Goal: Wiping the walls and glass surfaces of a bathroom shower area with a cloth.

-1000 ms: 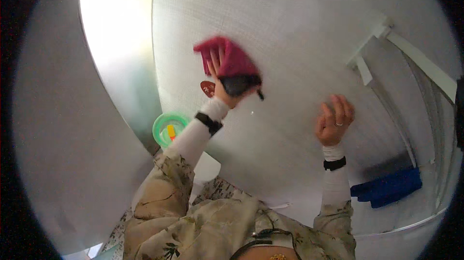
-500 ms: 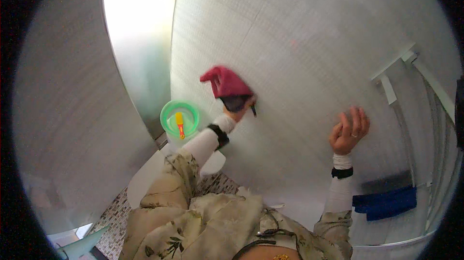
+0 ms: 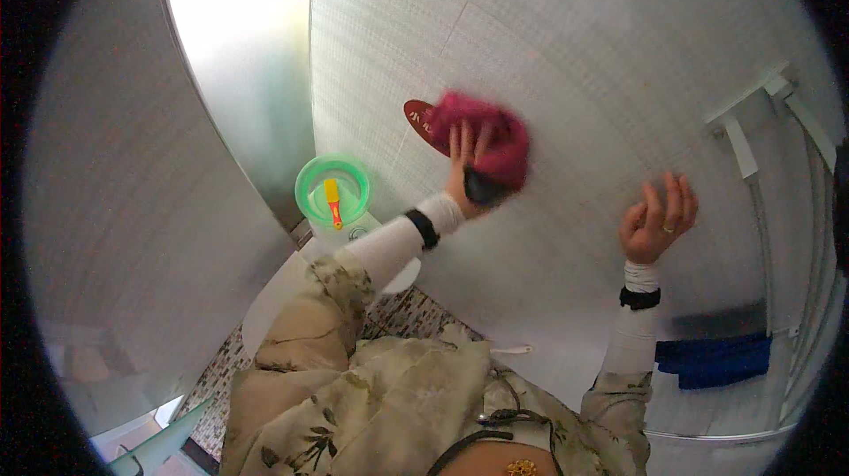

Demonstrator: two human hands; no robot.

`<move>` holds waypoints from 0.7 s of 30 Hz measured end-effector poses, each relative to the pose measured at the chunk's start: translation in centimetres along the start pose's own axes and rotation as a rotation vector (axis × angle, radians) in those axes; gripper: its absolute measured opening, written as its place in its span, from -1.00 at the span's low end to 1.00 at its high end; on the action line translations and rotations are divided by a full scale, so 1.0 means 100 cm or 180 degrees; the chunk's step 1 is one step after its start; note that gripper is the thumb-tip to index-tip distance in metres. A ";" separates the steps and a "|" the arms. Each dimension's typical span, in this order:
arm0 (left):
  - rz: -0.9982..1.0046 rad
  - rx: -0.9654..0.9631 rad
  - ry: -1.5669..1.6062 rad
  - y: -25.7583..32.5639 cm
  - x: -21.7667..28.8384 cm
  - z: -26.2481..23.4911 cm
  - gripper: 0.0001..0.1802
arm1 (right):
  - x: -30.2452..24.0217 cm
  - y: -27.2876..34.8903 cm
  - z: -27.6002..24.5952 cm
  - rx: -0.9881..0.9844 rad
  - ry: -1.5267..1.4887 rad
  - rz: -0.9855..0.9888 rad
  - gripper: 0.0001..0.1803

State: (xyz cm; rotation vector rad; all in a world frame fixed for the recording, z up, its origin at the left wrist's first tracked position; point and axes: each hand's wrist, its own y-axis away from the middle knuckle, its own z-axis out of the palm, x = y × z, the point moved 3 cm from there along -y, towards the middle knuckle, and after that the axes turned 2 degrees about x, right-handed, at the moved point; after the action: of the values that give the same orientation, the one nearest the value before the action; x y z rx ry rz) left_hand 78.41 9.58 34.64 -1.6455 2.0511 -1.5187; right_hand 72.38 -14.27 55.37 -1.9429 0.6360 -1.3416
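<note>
My left hand [image 3: 458, 177] is raised against the pale tiled wall and holds a dark red cloth [image 3: 506, 144] with a black part by the palm. Its fingers lie across the cloth, which is smeared by motion. Just left of the cloth, a red oval sticker [image 3: 416, 113] shows on the wall, partly covered. On the right, my right hand [image 3: 652, 226] has its fingers apart and holds nothing. A ring is on one finger. Whether that hand touches the wall I cannot tell.
A green-rimmed basin [image 3: 305, 202] with a yellow and red brush [image 3: 332, 203] stands left of my left forearm, above a white toilet [image 3: 274, 299]. A dark blue towel [image 3: 716, 361] and a white rail [image 3: 747, 95] are on the right. Frosted glass [image 3: 252, 78] is at the left.
My left hand has swept the red cloth to the right and slightly up the wall, uncovering part of the red oval sticker. My right hand sits slightly farther right and higher.
</note>
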 end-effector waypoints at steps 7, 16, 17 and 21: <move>0.0654 -0.0788 -0.0312 0.112 0.005 0.058 -0.15 | 0.011 0.009 0.003 -0.0031 -0.0020 -0.0008 -0.70; 0.0587 0.0714 -0.0249 -0.088 0.008 -0.073 -0.13 | 0.008 0.007 0.003 -0.0075 0.0002 0.0121 -0.70; 0.0715 0.0946 -0.0220 -0.115 0.002 -0.092 -0.14 | 0.008 0.004 0.002 -0.0049 -0.0041 0.0123 -0.70; 0.1214 0.1942 -0.0594 -0.230 -0.022 -0.171 -0.14 | 0.010 0.001 0.000 -0.0030 -0.0247 0.0074 -0.73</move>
State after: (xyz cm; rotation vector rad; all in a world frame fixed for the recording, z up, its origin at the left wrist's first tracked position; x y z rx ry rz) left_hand 84.41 23.84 58.86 -1.0504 1.4806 -1.5619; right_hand 72.74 -15.01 55.88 -1.9790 0.6264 -1.2449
